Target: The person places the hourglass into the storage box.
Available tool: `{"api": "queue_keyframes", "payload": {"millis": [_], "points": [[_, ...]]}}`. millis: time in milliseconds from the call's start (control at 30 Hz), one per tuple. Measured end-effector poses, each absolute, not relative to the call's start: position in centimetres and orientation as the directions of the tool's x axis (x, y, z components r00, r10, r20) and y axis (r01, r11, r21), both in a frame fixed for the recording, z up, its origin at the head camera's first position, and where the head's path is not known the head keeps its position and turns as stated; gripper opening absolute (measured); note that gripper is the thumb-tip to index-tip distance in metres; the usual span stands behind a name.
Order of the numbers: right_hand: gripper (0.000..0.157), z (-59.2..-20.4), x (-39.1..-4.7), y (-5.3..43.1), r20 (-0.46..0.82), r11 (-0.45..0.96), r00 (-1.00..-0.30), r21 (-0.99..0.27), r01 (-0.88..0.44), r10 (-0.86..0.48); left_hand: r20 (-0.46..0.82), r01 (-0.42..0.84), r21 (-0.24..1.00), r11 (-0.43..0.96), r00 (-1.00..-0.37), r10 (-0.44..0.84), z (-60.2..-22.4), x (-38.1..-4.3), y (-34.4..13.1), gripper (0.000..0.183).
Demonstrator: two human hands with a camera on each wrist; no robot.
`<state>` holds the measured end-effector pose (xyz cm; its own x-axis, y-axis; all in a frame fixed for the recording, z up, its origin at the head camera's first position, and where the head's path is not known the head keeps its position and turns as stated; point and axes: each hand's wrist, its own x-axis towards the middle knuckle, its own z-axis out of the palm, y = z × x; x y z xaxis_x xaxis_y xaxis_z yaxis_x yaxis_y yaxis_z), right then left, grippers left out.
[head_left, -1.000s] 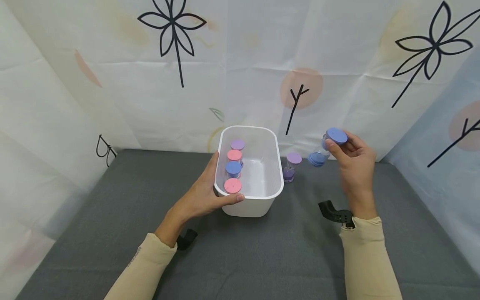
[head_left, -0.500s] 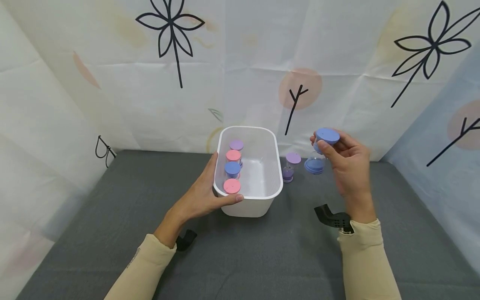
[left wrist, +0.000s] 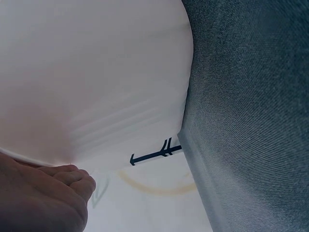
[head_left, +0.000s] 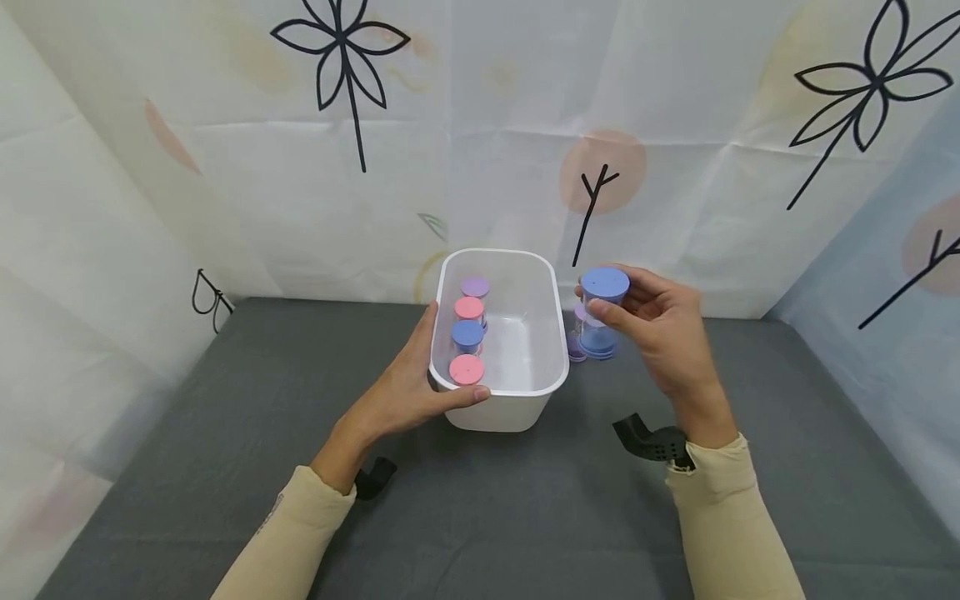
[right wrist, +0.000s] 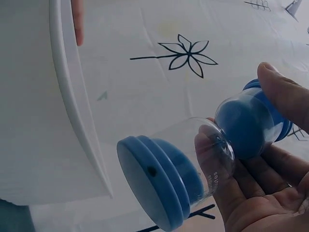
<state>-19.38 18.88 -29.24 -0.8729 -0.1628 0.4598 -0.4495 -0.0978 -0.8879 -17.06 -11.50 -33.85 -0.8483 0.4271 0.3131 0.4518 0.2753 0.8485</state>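
My right hand (head_left: 663,329) pinches a clear hourglass (head_left: 604,287) with blue end caps, held in the air just right of the white plastic bin (head_left: 528,392). In the right wrist view the hourglass (right wrist: 164,179) lies slanted, blue sand inside, thumb and fingers around its upper bulb. Behind it in the head view a purple-capped hourglass (head_left: 576,346) stands on the table, partly hidden. My left hand (head_left: 408,379) grips the bin's near left corner, thumb along the front rim, fingers against the left wall. Pink, blue and purple-capped hourglasses (head_left: 468,333) stand in a row along the bin's left side.
Grey cloth (head_left: 517,508) covers the table. A white printed curtain (head_left: 510,125) hangs close behind the bin and along both sides. Black straps (head_left: 652,442) sit at both wrists.
My right hand has carried the blue-capped hourglass leftward to the bin's right side, tilting it closer to upright and overlapping the purple one. The left hand and bin stay in place.
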Motion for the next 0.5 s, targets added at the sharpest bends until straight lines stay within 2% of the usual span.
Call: {"api": "queue_keyframes", "payload": {"millis": [200,500], "points": [[0.037,-28.2,-20.4,17.8,0.392,-0.028,-0.887,-0.917,-0.398,-0.245,0.320,0.459,0.845,0.276,-0.846,0.427,-33.9,-17.1,-11.5,0.118],[0.042,-27.4,-23.3,15.5,0.317,0.134,-0.881,-0.914,-0.383,-0.352,0.296,0.436,0.860,0.266,-0.850,0.435,-34.1,-17.2,-11.4,0.118]]}}
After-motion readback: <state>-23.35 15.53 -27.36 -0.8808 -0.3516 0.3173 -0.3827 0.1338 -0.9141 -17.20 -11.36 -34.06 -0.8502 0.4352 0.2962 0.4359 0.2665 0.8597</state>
